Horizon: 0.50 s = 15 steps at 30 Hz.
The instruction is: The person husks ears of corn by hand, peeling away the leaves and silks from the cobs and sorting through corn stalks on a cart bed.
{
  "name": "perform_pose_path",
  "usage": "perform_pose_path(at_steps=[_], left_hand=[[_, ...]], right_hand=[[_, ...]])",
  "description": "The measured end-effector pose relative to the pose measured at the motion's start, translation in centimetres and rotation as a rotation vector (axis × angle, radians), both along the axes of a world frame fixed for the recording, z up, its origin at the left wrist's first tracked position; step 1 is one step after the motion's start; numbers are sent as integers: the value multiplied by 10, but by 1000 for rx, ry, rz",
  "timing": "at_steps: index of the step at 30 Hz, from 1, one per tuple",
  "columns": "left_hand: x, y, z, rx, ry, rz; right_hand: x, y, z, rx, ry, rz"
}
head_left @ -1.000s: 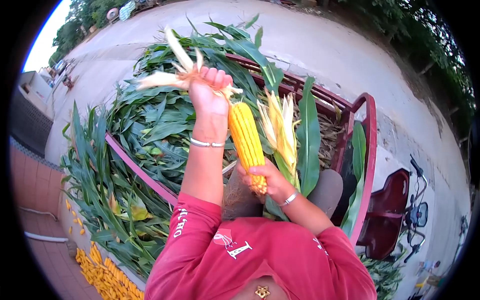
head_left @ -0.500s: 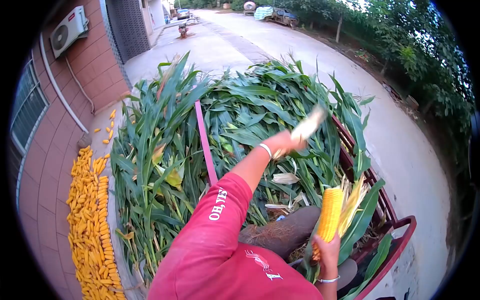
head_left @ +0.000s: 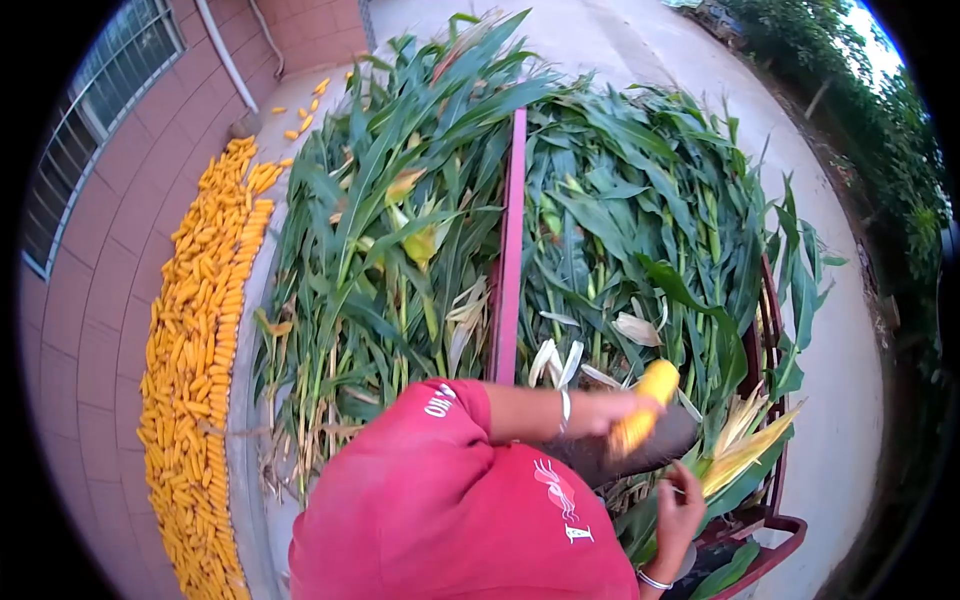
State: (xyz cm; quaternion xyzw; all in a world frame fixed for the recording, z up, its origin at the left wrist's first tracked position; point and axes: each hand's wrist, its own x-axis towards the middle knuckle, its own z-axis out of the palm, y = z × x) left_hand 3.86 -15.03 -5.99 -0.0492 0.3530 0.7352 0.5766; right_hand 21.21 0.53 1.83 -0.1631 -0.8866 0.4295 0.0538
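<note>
Yellow and bare, the corn cob (head_left: 657, 380) sits in the person's left hand (head_left: 603, 411), and the hand is closed around it. The cob is a bit blurry and is above the person's leg (head_left: 655, 452), inside the right edge of the red cart (head_left: 788, 521). Its long side slants, with one end far and to the right, the other near and to the left. The left arm reaches across the body, almost flat. The right hand (head_left: 680, 508) is lower and nearer the cart's near right corner, with its arm coming up from below. Its fingers are bent but loose, and nothing shows in them. Pale husks (head_left: 745, 455) stand just beside it; whether they touch is hard to tell.
</note>
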Motion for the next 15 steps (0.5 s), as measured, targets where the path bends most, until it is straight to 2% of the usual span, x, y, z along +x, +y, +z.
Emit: perform_pose_path(at_steps=[2, 3, 4, 5, 6, 7, 8, 9, 10, 11, 12, 13, 15], left_hand=[[-47, -63, -18, -90, -27, 297], [-56, -128, 30, -172, 209, 430], [-86, -175, 33, -295, 249, 701], [-139, -262, -8, -135, 464, 884], [-168, -358, -4, 52, 241, 1294], [-147, -420, 58, -57, 559, 1549], [-163, -513, 71, -38, 735, 1842], [-148, -589, 79, 108, 672, 1844], [-112, -567, 128, -126, 462, 2118], [-109, -574, 126, -245, 476, 2195], [-106, -588, 117, -368, 486, 2268], [-121, -626, 58, -245, 815, 1922], [-134, -568, 11, -367, 513, 1888]], right_hand=[[20, 29, -13, 91, 179, -201], [34, 44, -19, 122, 219, -252], [49, 54, -29, 149, 265, -307], [73, 63, -42, 144, 259, -299], [97, 73, -57, 156, 199, -340], [109, 78, -66, 169, 140, -382], [109, 18, -14, 368, -199, -440], [117, 11, -22, 230, -310, -473], [126, 11, -34, 57, -422, -461], [150, 53, -105, -27, -316, -540], [164, 55, -137, -31, -322, -540], [164, 37, -142, -9, -343, -524], [153, 7, -138, 19, -354, -516]])
